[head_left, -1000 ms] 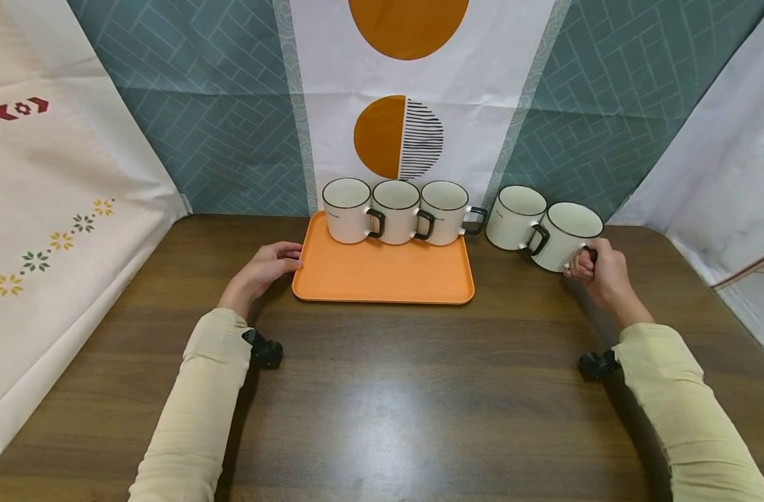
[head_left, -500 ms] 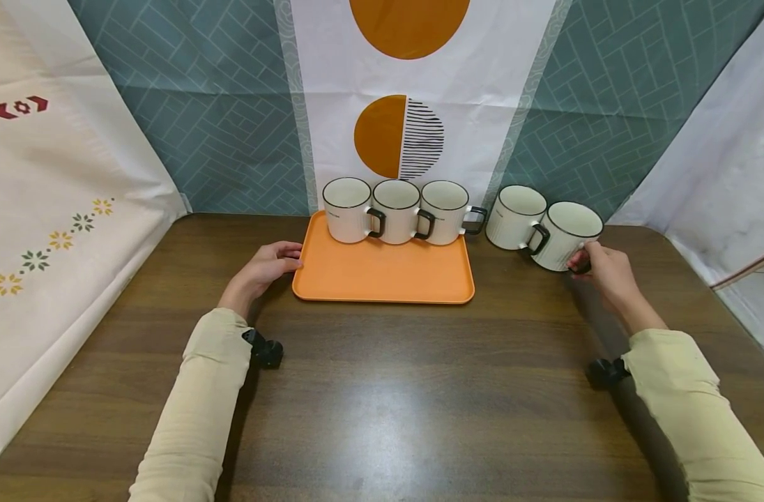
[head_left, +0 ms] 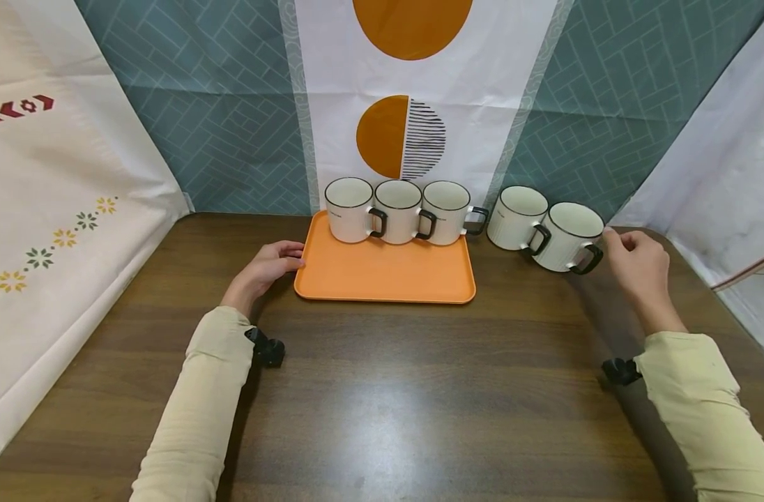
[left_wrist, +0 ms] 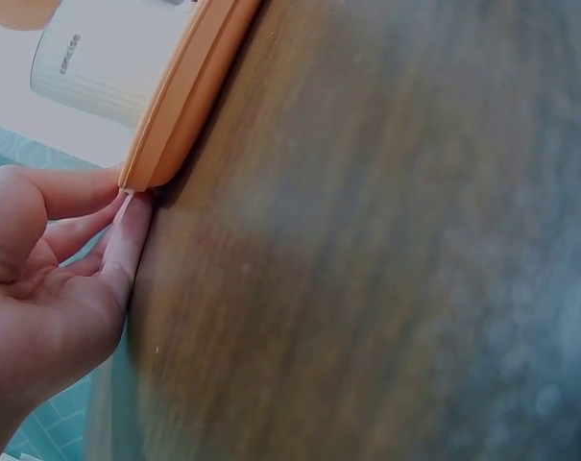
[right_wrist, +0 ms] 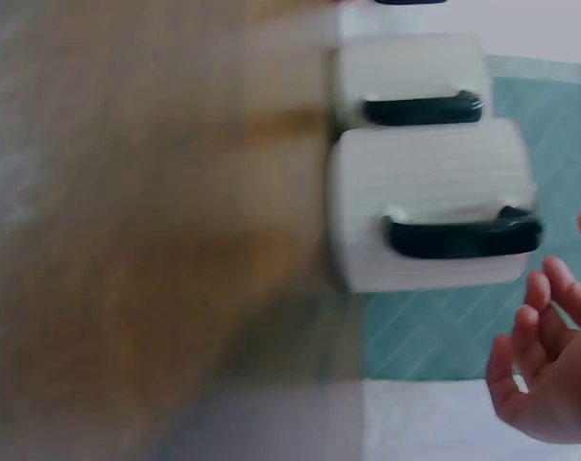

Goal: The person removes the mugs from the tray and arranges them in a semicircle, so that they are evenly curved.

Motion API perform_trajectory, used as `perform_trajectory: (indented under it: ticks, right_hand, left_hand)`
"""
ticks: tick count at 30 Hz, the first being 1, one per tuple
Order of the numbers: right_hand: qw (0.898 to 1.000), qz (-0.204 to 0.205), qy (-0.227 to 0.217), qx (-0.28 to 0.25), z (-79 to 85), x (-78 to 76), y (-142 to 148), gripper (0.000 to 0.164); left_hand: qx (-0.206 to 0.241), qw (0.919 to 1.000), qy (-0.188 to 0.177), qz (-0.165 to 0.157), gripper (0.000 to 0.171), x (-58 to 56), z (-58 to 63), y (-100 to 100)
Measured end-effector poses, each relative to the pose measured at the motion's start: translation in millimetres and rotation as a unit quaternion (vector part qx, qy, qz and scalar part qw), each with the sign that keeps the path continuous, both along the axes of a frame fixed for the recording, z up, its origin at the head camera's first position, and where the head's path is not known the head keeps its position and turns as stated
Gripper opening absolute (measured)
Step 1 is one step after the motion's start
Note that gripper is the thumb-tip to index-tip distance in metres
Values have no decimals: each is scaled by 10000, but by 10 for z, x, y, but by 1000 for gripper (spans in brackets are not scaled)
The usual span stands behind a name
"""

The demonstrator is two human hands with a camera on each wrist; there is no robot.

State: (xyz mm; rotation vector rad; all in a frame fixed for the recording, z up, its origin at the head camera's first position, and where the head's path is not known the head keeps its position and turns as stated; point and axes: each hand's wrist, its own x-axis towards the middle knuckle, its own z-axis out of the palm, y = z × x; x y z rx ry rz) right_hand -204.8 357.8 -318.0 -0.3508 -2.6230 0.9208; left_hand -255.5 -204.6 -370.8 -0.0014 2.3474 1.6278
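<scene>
My left hand [head_left: 263, 272] is at the left edge of an orange tray [head_left: 385, 277], pinching its rim between thumb and fingers. In the left wrist view the fingertips [left_wrist: 84, 187] meet at the tray corner. Three white mugs with dark rims and black handles stand in a row along the tray's back; the left one [head_left: 346, 217] is nearest that hand. To the right of the tray, two matching mugs stand on the table. My right hand [head_left: 642, 275], fingers loosely bent and holding nothing, is just right of the outer mug [head_left: 560, 240] and its black handle [head_left: 587, 259].
The second loose mug [head_left: 514, 219] stands between the outer mug and the tray, close against its neighbour. A wooden table [head_left: 382, 390] lies under everything. Patterned cloth [head_left: 231, 139] hangs right behind the mugs, with white cloth at both sides.
My right hand has let go of the outer mug's handle and drawn back to the right, fingers loosening. The mugs stay in place, and my left hand stays at the tray rim.
</scene>
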Motion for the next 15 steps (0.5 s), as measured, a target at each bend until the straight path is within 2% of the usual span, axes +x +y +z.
perform_trajectory:
  ticks: [4,9,12,15]
  right_hand:
    - [9986,-71,465,-260,130,-36,-127,48]
    - [9916,684,834,-712,241,-111,-468,33]
    - [9817,1353,730,-1126,246,-184,-700,32]
    - [9750,1802,247,-1273,230,-259,-906,37]
  left_hand:
    - [-3,10000,8,13,50,-15,0,-5]
    - [5,10000,8,33,50,-21,-1,-8]
    - [14,10000,12,44,51,-18,-7,0]
    - [7,10000,7,66,50,-14,-14,16]
